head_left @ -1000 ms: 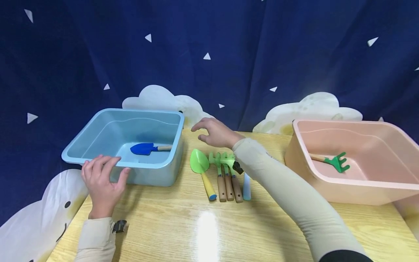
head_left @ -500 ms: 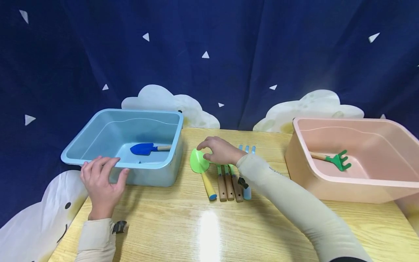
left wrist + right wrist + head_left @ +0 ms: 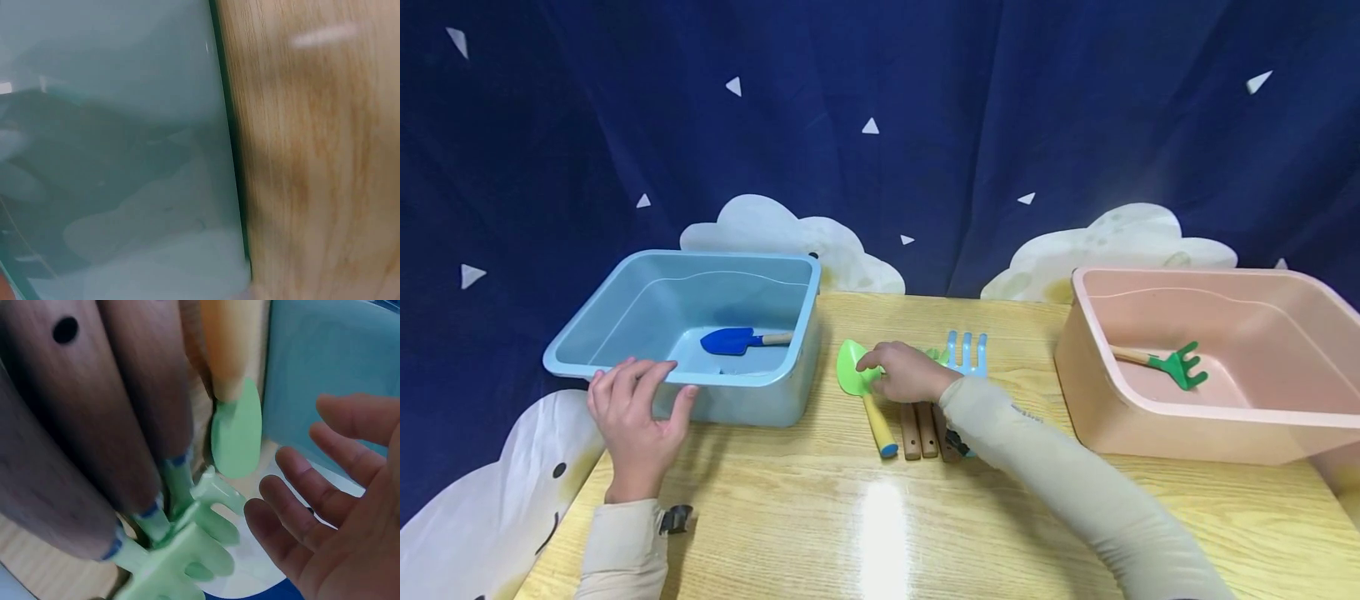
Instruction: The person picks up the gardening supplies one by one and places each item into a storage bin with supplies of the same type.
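In the head view the right hand point(image 3: 912, 372) hovers over the row of tools, its fingertips by the light green trowel point(image 3: 851, 367) with a yellow handle. The right wrist view has the hand point(image 3: 337, 506) with its fingers apart and nothing in them, beside the trowel blade point(image 3: 237, 437) and green rakes point(image 3: 187, 550). Brown handles point(image 3: 928, 430) lie below the hand; the rake heads are partly covered. A light blue fork point(image 3: 967, 354) lies to their right. The left hand point(image 3: 638, 421) rests at the front rim of the blue bin point(image 3: 752, 377), fingers spread.
A blue trowel point(image 3: 728, 341) lies inside the blue bin at the left. At the right stands a pink bin point(image 3: 1225, 433) holding a dark green rake point(image 3: 1180, 367). A dark blue curtain hangs behind the wooden table point(image 3: 775, 517).
The right hand has moved down and slightly right, from behind the tools to over them. More of the light blue fork's head shows. The left hand has stayed in place.
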Available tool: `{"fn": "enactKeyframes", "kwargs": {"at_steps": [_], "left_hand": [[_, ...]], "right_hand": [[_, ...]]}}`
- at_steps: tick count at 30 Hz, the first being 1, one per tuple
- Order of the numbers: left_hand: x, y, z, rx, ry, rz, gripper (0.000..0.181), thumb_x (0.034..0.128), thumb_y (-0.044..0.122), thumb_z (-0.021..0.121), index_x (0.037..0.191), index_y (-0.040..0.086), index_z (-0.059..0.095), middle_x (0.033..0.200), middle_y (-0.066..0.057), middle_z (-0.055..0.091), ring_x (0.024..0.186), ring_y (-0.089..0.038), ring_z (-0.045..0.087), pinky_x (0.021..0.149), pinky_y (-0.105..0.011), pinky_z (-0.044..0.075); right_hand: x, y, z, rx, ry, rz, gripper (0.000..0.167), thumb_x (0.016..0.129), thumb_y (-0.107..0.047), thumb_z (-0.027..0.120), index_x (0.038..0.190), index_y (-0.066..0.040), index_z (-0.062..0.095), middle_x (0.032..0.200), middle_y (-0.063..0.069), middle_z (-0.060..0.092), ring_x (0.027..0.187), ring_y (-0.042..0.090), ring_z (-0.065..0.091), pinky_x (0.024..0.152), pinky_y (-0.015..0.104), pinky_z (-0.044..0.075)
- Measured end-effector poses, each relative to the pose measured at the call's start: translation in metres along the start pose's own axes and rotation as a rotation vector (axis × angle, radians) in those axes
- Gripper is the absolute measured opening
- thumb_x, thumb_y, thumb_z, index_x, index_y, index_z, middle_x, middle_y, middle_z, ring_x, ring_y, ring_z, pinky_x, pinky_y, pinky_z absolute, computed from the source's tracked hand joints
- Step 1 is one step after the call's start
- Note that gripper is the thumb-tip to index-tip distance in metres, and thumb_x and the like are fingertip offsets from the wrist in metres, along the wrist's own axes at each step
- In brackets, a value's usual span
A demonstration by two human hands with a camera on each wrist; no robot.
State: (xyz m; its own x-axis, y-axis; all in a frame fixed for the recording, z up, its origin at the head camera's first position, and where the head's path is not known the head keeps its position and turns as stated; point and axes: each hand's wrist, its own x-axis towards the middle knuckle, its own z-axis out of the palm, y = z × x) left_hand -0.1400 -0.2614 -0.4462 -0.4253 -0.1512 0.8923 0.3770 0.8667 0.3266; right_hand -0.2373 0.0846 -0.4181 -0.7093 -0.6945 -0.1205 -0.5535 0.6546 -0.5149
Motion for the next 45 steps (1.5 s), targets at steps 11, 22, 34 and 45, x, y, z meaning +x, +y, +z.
{"fn": "enactKeyframes", "kwargs": {"at_steps": [11, 22, 34, 45], "left_hand": [[0.000, 0.000, 0.000, -0.010, -0.003, -0.001, 0.065, 0.0889, 0.063, 0.059, 0.099, 0.001, 0.073, 0.096, -0.021, 0.066, 0.110, -0.045, 0.052, 0.112, -0.058, 0.023], [0.001, 0.001, 0.000, -0.011, 0.002, 0.006, 0.064, 0.0889, 0.063, 0.059, 0.099, 0.001, 0.073, 0.097, -0.022, 0.066, 0.111, -0.045, 0.053, 0.112, -0.058, 0.023], [0.000, 0.002, 0.000, -0.009, 0.006, 0.005, 0.065, 0.0888, 0.064, 0.059, 0.099, 0.001, 0.073, 0.095, -0.021, 0.066, 0.110, -0.044, 0.053, 0.112, -0.057, 0.023], [0.000, 0.002, 0.000, -0.007, 0.004, 0.002, 0.066, 0.0891, 0.064, 0.058, 0.100, 0.001, 0.073, 0.097, -0.022, 0.066, 0.111, -0.044, 0.052, 0.112, -0.058, 0.023]], "right_hand": [[-0.005, -0.005, 0.022, -0.038, -0.003, 0.033, 0.039, 0.089, -0.003, 0.062, 0.129, -0.005, 0.065, 0.123, 0.014, 0.067, 0.108, 0.026, 0.063, 0.093, 0.040, 0.052], [-0.007, -0.011, 0.036, -0.081, -0.032, 0.125, 0.044, 0.091, -0.012, 0.064, 0.135, -0.007, 0.060, 0.122, 0.011, 0.065, 0.093, 0.017, 0.056, 0.088, 0.036, 0.050], [-0.009, -0.014, 0.040, -0.083, -0.067, 0.211, 0.052, 0.089, -0.023, 0.069, 0.136, -0.005, 0.057, 0.127, 0.012, 0.064, 0.117, 0.025, 0.060, 0.102, 0.041, 0.048], [-0.013, -0.018, 0.039, -0.047, -0.062, 0.194, 0.051, 0.085, -0.020, 0.073, 0.131, -0.001, 0.060, 0.113, 0.010, 0.067, 0.102, 0.021, 0.059, 0.094, 0.040, 0.050]]}}
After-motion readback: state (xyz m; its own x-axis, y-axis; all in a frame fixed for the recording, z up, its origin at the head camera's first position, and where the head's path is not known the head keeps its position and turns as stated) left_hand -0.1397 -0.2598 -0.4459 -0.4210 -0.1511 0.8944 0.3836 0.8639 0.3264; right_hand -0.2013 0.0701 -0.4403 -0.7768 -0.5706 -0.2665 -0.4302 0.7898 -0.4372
